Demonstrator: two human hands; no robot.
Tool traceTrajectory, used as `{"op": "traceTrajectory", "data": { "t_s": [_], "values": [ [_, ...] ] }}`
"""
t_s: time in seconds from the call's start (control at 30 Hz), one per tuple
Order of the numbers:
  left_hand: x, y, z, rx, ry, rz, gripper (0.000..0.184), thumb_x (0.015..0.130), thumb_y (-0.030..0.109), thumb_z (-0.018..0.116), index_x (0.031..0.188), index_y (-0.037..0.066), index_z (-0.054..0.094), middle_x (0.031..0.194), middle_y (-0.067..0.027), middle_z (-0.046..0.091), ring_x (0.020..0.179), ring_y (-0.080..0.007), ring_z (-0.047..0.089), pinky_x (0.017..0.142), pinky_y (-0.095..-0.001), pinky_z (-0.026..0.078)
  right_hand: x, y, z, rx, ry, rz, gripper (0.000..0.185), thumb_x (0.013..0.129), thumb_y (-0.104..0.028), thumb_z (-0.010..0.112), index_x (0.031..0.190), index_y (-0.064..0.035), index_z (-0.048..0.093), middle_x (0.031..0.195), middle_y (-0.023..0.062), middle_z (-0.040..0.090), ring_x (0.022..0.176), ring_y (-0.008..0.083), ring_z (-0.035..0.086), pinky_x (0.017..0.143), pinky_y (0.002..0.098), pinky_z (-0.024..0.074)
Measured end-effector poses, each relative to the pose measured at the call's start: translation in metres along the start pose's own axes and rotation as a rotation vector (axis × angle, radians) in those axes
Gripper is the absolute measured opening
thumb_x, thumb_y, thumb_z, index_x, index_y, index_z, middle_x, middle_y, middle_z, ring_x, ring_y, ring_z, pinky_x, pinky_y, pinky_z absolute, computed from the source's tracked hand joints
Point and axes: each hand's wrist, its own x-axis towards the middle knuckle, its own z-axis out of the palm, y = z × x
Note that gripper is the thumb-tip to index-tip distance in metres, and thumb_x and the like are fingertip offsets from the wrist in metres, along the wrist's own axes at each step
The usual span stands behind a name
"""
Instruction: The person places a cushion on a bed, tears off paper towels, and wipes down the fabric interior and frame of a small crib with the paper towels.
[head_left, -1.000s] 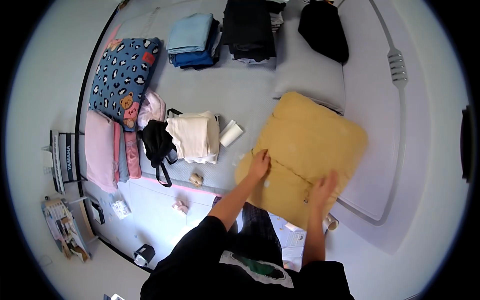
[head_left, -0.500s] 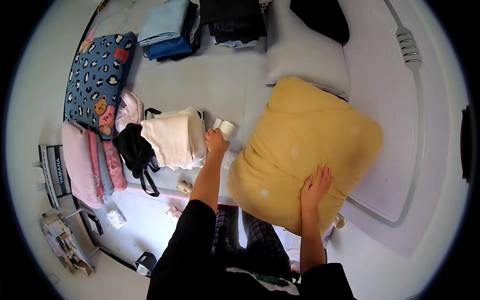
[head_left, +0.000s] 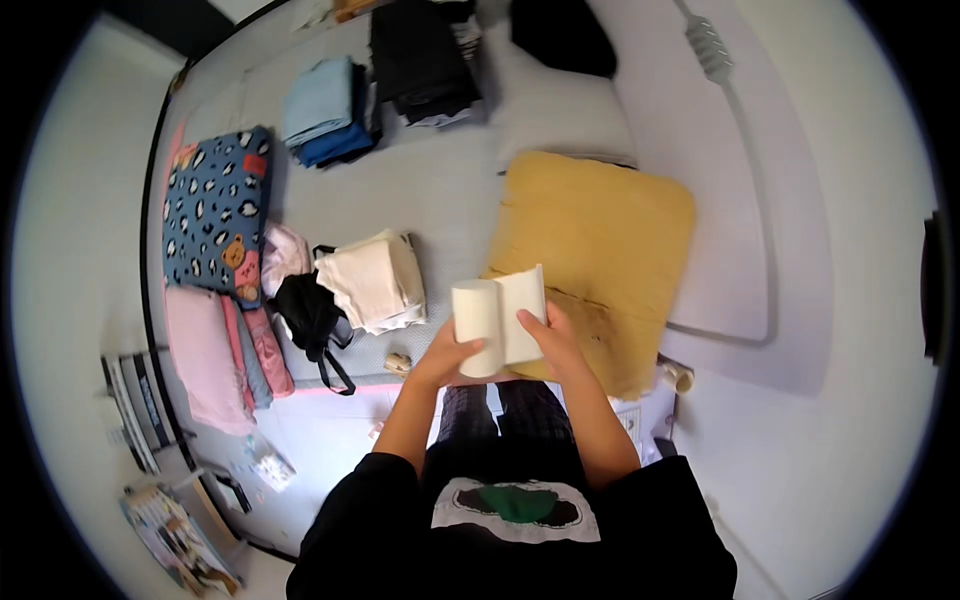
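And here we pinch the cream-white, papery-looking, partly unrolled roll [head_left: 478,315], left hand [head_left: 443,357] on its cylinder, right hand [head_left: 557,347] on its flat sheet, over the grey fabric-topped mattress's [head_left: 440,210] near edge.

The white roll [head_left: 477,318] I grip shows pale in soft, fairly bright light; beyond it the grey pillow [head_left: 560,115] looks slightly blurred, and far to its right the wall [head_left: 850,290] bows with lens distortion toward a black, curved border.
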Motion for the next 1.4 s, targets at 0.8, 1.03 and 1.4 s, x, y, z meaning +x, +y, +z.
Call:
{"op": "traceTrajectory", "data": {
  "t_s": [0.8, 1.03, 1.4],
  "values": [
    [-0.107, -0.08, 0.125, 0.367, -0.989, -0.813, 0.06, 0.085, 0.041, 0.058, 0.126, 0.001, 0.04, 0.09, -0.0154, 0.061, 0.069, -0.0195, 0.062, 0.055, -0.032, 0.051, -0.299, 0.155, 0.021, -0.429, 1.798, -0.158, 0.017, 0.09, -0.02, 0.053, 0.084, -0.0042, 0.055, 0.064, 0.0223, 0.056, 0.059, 0.041, 0.056, 0.052, 0.0457, 0.0418],
    [-0.156, -0.17, 0.167, 0.082, -1.241, -1.537, 0.067, 0.078, 0.033, 0.07, 0.128, 0.002, 0.039, 0.111, -0.013, 0.053, 0.091, -0.0237, 0.056, 0.076, -0.0402, 0.051, -0.439, 0.289, 0.044, -0.113, 2.407, 0.327, 0.021, 0.091, -0.025, 0.049, 0.091, -0.0041, 0.053, 0.07, 0.024, 0.06, 0.065, 0.044, 0.057, 0.057, 0.052, 0.0431],
    [-0.335, -0.367, 0.172, 0.71, -1.176, -1.382, 0.064, 0.075, 0.031, 0.073, 0.125, 0.005, 0.044, 0.106, -0.0105, 0.057, 0.099, -0.0261, 0.057, 0.09, -0.047, 0.047, -0.613, 0.557, 0.209, 0.842, 2.579, 0.17, 0.027, 0.092, -0.022, 0.052, 0.079, 0.0017, 0.052, 0.068, 0.0102, 0.053, 0.064, 0.0176, 0.05, 0.059, 0.0321, 0.0409]
  ]
}}
